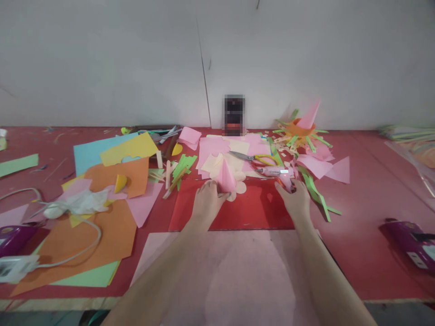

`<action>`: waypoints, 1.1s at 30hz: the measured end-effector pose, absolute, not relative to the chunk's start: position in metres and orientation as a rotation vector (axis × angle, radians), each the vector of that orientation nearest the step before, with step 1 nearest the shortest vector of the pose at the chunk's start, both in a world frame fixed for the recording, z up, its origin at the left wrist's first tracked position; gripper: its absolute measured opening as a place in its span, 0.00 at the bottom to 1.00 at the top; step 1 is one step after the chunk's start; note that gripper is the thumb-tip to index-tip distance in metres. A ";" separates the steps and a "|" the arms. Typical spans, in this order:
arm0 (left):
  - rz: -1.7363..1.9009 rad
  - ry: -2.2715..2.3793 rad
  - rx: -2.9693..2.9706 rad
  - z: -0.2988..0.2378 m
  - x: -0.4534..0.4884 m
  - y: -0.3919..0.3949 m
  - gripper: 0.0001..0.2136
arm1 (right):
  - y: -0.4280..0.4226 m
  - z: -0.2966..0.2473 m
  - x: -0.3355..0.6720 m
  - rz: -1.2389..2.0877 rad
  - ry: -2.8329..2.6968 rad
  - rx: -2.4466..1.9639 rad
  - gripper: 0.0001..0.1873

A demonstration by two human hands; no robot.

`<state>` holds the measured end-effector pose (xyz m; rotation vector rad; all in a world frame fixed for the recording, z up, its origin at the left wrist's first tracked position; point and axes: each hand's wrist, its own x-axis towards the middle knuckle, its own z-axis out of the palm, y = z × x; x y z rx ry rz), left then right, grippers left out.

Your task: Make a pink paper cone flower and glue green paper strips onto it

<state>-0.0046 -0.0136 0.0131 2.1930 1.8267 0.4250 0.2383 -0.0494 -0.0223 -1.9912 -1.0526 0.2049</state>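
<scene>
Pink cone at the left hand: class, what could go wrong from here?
The pink cone might crumple if the left hand pinches hard. The scissors lie beyond it, so a reaching hand could brush their blades. The glue gun at the right hand could snag the scissors beside it.

Flat, muted light, faint soft shadows on the wall (pixel 136 59), slight haze, stretched side edges, one pixelated patch (pixel 234 115).
</scene>
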 end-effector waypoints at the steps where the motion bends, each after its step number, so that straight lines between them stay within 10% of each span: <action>1: 0.434 1.842 2.207 0.012 -0.004 -0.014 0.12 | -0.049 -0.022 0.238 0.207 -1.051 -1.995 0.29; 33: 0.840 1.342 2.190 0.052 0.006 0.030 0.32 | -0.048 -0.023 0.239 0.252 -1.037 -1.979 0.27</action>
